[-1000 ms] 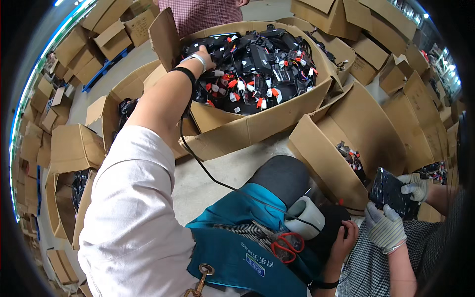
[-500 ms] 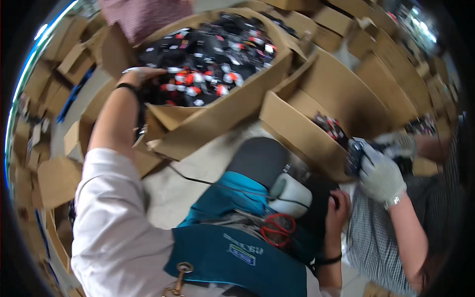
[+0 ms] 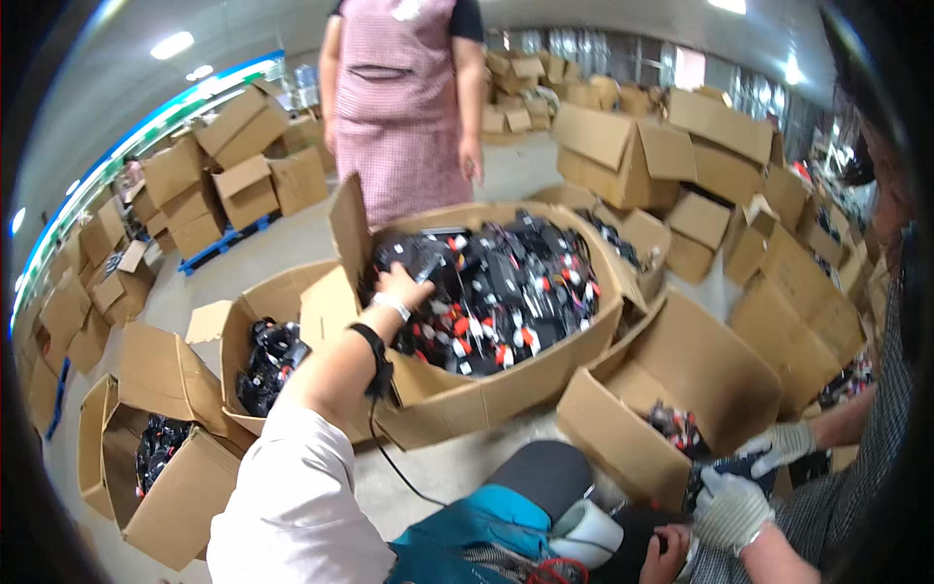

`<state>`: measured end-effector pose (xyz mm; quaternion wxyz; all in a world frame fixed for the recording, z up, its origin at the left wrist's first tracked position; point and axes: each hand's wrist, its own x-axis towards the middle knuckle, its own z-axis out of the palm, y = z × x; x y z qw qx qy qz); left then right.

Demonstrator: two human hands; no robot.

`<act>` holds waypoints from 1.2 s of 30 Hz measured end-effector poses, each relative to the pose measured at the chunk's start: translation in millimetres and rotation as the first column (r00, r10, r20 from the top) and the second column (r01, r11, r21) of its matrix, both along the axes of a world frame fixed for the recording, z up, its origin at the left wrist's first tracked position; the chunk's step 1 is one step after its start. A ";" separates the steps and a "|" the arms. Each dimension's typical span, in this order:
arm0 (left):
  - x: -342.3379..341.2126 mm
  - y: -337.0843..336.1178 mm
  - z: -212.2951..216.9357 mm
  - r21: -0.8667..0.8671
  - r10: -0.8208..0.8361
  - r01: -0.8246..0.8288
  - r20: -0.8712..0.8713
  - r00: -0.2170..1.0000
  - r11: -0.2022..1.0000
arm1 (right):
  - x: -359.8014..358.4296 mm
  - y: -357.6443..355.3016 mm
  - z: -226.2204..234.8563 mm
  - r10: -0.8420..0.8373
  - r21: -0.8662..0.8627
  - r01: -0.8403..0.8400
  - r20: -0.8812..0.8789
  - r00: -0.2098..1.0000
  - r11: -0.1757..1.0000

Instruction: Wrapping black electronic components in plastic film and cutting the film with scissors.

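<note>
My left hand (image 3: pixel 404 289) reaches into a big cardboard box (image 3: pixel 486 397) heaped with black plastic parts (image 3: pixel 511 277), several with red and white bits. Its fingers close around a dark piece in the heap, whose kind I cannot make out. A black band and a black cord (image 3: pixel 384 438) hang at that wrist. My right hand (image 3: pixel 666 555) stays low by my lap with its fingers curled; what lies in them, if anything, is hidden. Beside it, a white roll-like object (image 3: pixel 587 532) rests on my lap. Red scissor handles (image 3: pixel 559 572) show at the lower edge.
Smaller boxes of black parts stand left (image 3: pixel 161 453) and near left (image 3: pixel 272 365). A deep box (image 3: pixel 623 428) stands right, where a co-worker's gloved hands (image 3: pixel 735 511) handle a dark item. Across the big box stands a person in a checked apron (image 3: pixel 399 127). Stacked cartons line the back.
My view has tilted up, showing more of the room. My left hand has moved from the big box's left edge further in over the black parts. My right hand stays near my lap.
</note>
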<state>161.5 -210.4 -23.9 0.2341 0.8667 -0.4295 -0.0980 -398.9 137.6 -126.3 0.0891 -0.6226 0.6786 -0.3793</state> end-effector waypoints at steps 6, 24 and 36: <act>-37.7 60.3 47.1 -0.556 -0.203 0.299 0.229 0.952 0.776 | -4.9 3.7 0.3 -0.016 0.016 0.016 -0.010 1.000 1.000; -141.7 229.3 105.2 -0.549 -0.337 0.835 0.784 0.520 0.011 | 84.1 -5.4 121.0 0.475 0.004 -0.623 0.643 0.601 0.782; -212.9 290.3 67.2 -0.278 -0.723 0.957 0.678 0.134 -0.083 | 124.1 0.3 137.2 0.443 -0.260 -0.539 0.863 0.243 0.801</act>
